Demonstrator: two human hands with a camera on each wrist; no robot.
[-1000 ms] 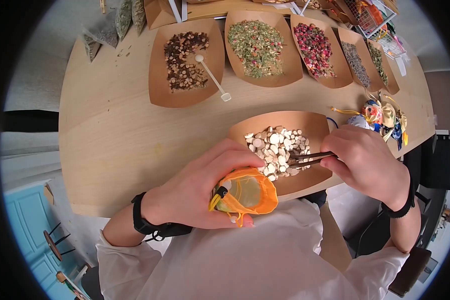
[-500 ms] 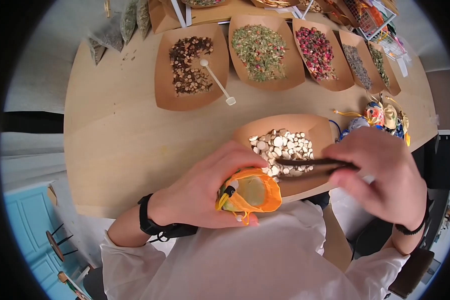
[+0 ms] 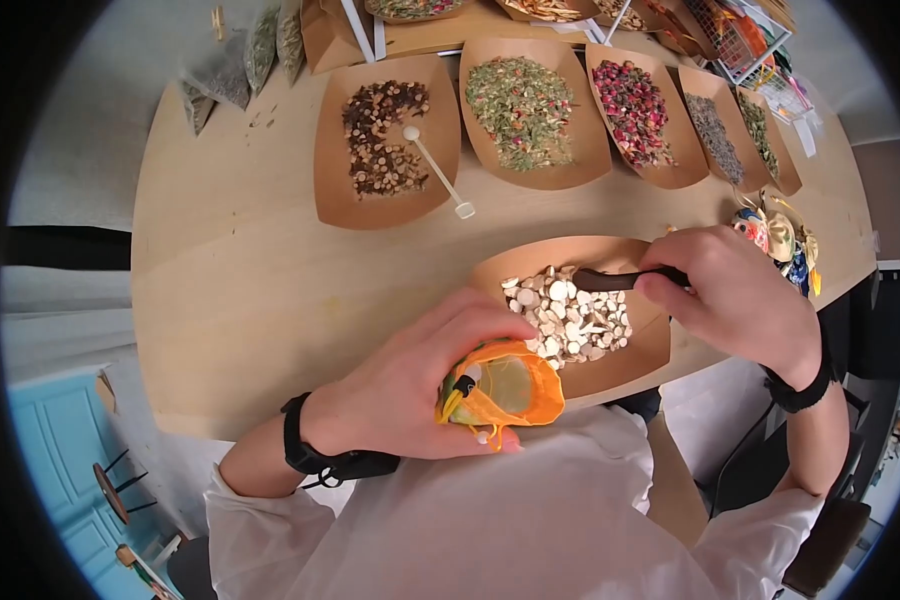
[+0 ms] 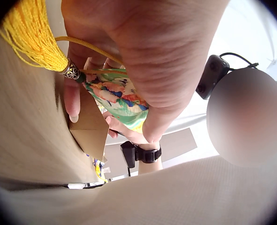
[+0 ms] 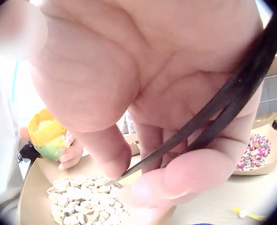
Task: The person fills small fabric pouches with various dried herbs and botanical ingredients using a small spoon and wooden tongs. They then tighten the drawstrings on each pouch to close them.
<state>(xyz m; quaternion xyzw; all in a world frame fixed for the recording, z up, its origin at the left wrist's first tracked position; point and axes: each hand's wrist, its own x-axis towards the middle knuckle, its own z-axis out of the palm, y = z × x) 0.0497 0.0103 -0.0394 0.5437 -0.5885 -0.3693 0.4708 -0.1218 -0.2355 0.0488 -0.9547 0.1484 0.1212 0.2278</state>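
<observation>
My left hand (image 3: 400,385) curls round a small pouch (image 3: 542,395) with an orange rim, its mouth open toward the head view. In the left wrist view the pouch (image 4: 122,96) shows a floral print and a yellow tassel (image 4: 33,37). Dark tongs (image 3: 605,281) are pinched in my right hand (image 3: 735,295), over the far part of a brown paper tray (image 3: 635,370) of pale round slices (image 3: 570,320). The right wrist view shows the tongs (image 5: 208,112) crossing the palm of my right hand (image 5: 152,70); whether their tips hold a slice cannot be told.
Behind stand paper trays of dark pieces (image 3: 385,180), a green mix (image 3: 520,110), red buds (image 3: 630,110) and other dried stuff. A white spoon (image 3: 440,175) lies across the dark pieces' tray. Finished-looking pouches (image 3: 782,240) lie at right, bags (image 3: 260,50) at back left.
My right hand first drew back rightward from the slices with the tongs, then moved up and left to the tray's far part. The tongs' arms look closer together. My left hand barely moved.
</observation>
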